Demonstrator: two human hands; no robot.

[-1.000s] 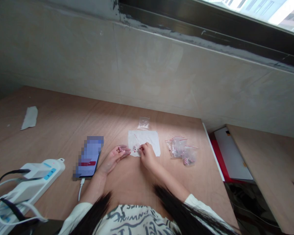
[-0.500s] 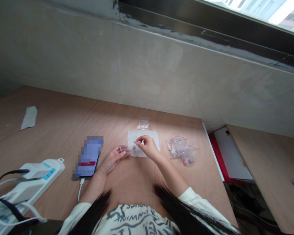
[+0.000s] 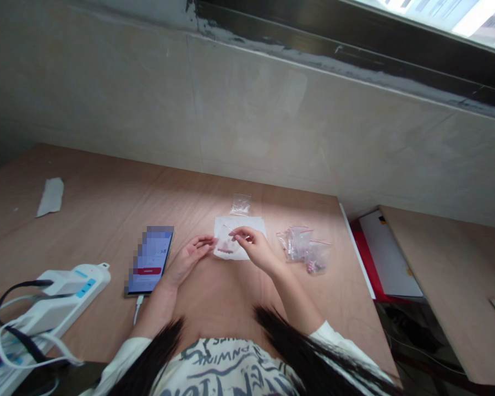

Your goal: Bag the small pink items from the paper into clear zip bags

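Note:
A white paper sheet [image 3: 253, 223] lies on the wooden table, with a short row of small dark-pink beads [image 3: 225, 251] on its left part. Over the sheet, my right hand [image 3: 251, 243] pinches a thin pale strand [image 3: 227, 227] between thumb and fingertips; one end sticks out up and to the left. My left hand [image 3: 190, 259] is at the sheet's left edge, its fingers stretched toward the beads and the thumb apart below them. I see nothing held in it. Whether its fingertips touch the paper, I cannot tell.
Beyond the sheet lies a clear zip bag [image 3: 241, 203]. Several zip bags [image 3: 300, 245] with small pink pieces sit to the right. At left are a phone [image 3: 150, 261] on a cable, a power strip [image 3: 76, 300] with cords and a paper scrap [image 3: 50, 196].
My right hand has shifted slightly right, and the strand leans more to the left. My left hand's fingers have risen and straightened toward the sheet, showing the beads more plainly.

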